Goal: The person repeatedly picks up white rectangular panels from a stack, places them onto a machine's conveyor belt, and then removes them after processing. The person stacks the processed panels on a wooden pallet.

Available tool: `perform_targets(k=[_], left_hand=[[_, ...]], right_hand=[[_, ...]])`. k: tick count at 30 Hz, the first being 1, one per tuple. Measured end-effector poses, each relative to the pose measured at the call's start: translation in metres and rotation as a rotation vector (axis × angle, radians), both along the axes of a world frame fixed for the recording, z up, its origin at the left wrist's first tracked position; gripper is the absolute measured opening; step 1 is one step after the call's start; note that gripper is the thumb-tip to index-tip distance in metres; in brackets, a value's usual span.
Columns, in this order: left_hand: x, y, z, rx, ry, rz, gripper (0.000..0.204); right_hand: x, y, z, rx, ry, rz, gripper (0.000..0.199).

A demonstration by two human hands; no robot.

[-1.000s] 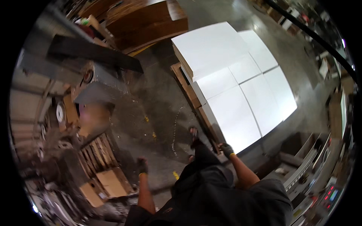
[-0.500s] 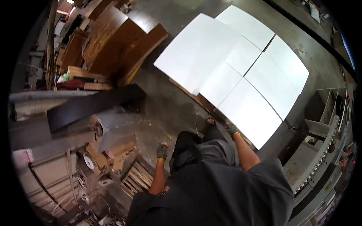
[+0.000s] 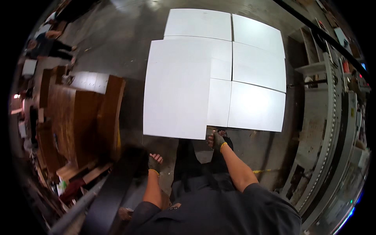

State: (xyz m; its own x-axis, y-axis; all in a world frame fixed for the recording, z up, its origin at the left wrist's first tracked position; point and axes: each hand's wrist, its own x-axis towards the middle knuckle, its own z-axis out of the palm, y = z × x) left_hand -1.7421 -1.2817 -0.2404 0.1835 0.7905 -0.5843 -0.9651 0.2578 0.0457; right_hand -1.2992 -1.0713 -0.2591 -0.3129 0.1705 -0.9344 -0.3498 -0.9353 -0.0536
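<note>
Large white panels lie flat in a stacked block in front of me. One loose white panel (image 3: 176, 88) overlaps the left part of the white panels (image 3: 256, 103) beneath and sticks out toward me. My right hand (image 3: 216, 141), in a dark fingerless glove with a yellow cuff, is just beside that panel's near right corner. Its fingers are loosely bent, with nothing visible in them; whether they touch the edge is unclear. My left hand (image 3: 155, 161), gloved the same way, hangs below the panel's near left corner. Its bare fingertips are apart and it holds nothing.
Brown wooden boards (image 3: 84, 123) stand at the left. A long dark board (image 3: 115, 192) lies near my left arm. On the right runs a long grey machine (image 3: 327, 129) with a toothed-looking rail. Far left, another person (image 3: 49, 45) is partly visible.
My view has turned left, so the panels now face me squarely. Both hands are nearer the overlapping panel; the right has moved from the stack's near edge to that panel's corner.
</note>
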Motion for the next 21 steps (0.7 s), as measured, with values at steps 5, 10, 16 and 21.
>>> perform_targets(k=[5,10,16,21], left_hand=[[-0.057,0.124,-0.020,-0.637,0.415,0.011,0.036],[-0.068,0.210,-0.020,-0.642,0.537,-0.181,0.035],[-0.082,0.222,-0.044,-0.596,0.607,-0.310,0.034],[-0.089,0.230,-0.043,-0.570,0.671,-0.380,0.034]], right_hand=[[-0.041,-0.023,-0.004,-0.388,0.498,-0.590,0.036],[-0.078,-0.008,-0.047,0.085,0.048,-0.320,0.041],[-0.091,-0.008,-0.093,0.866,-0.510,0.577,0.051],[-0.096,0.004,-0.138,1.063,-0.688,0.807,0.062]])
